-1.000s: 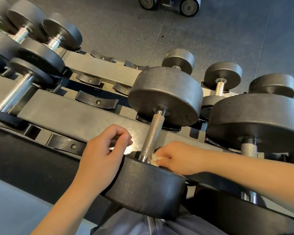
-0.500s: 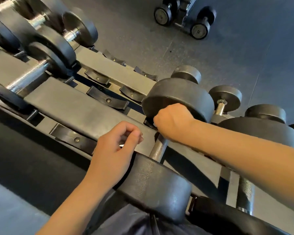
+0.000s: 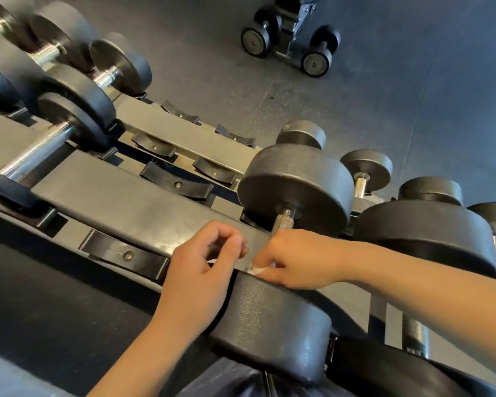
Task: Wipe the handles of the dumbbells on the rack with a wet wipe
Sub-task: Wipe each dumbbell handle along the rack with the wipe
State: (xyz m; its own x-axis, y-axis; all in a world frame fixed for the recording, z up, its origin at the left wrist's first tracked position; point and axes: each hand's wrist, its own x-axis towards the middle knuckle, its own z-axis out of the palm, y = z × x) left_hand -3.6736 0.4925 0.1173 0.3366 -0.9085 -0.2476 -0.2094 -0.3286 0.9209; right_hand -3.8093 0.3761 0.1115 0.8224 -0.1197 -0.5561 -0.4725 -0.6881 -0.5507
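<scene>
Bare forearms, no sleeves; dark grey-blue garment at bottom, prob. shorts.

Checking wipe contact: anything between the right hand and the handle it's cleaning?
Only the wet wipe. The right hand is wrapped around the knurled handle near its lower end, with the wipe bunched under the fingers. The left hand is beside it, apart from the handle.

Right hand grips wipe round handle.

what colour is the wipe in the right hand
White; a small bit of the wipe shows under the right hand in the head view.
</scene>
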